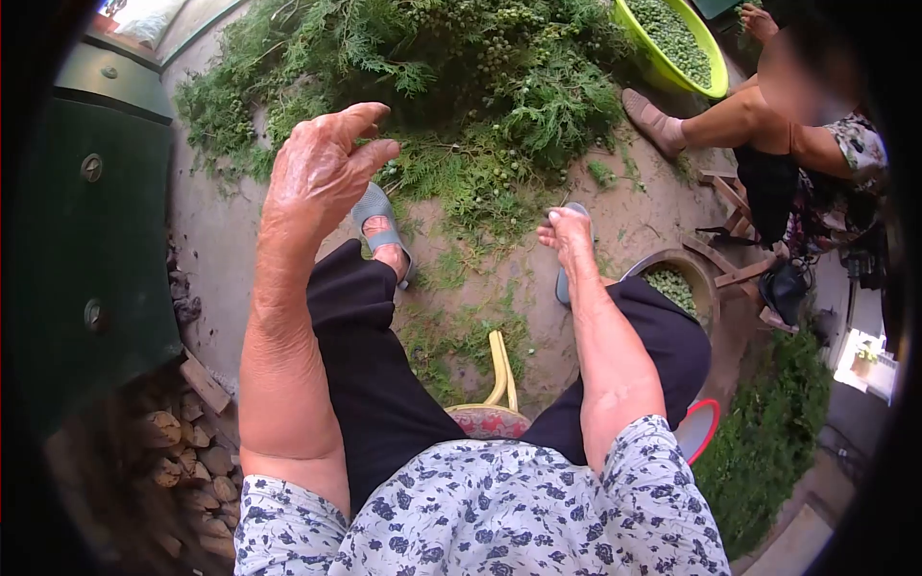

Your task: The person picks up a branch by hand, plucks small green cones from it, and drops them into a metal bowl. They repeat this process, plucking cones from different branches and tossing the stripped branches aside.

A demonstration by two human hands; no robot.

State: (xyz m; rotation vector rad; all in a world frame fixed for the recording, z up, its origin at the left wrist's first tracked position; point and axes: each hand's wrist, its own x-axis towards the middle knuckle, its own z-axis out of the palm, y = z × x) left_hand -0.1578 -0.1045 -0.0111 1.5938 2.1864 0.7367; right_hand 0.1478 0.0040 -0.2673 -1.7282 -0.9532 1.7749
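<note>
Far left: green metal door (91,192), stacked firewood (182,451) below it against the wall, out of the way. Left hand (322,168) is raised over the left knee with its back to the camera. Fingers are half curled and thumb and forefinger are close, but the palm side is hidden, so I can't tell if it grips anything. Centre: branch pile (432,86), green sprigs with small round cones, lies on the ground just past both feet, probably so it can be reached seated. Yellow stool (499,370) is between the knees. Right hand (569,235) is lower, fingertips pinched tight; anything held is too small to see. 1 bowl (706,293) of green cones sits just beside the right knee, likely for an easy drop. Red tub (709,432) is behind it. Top right: green basin (715,82) of cones by a 2nd seated person (759,120).
</note>
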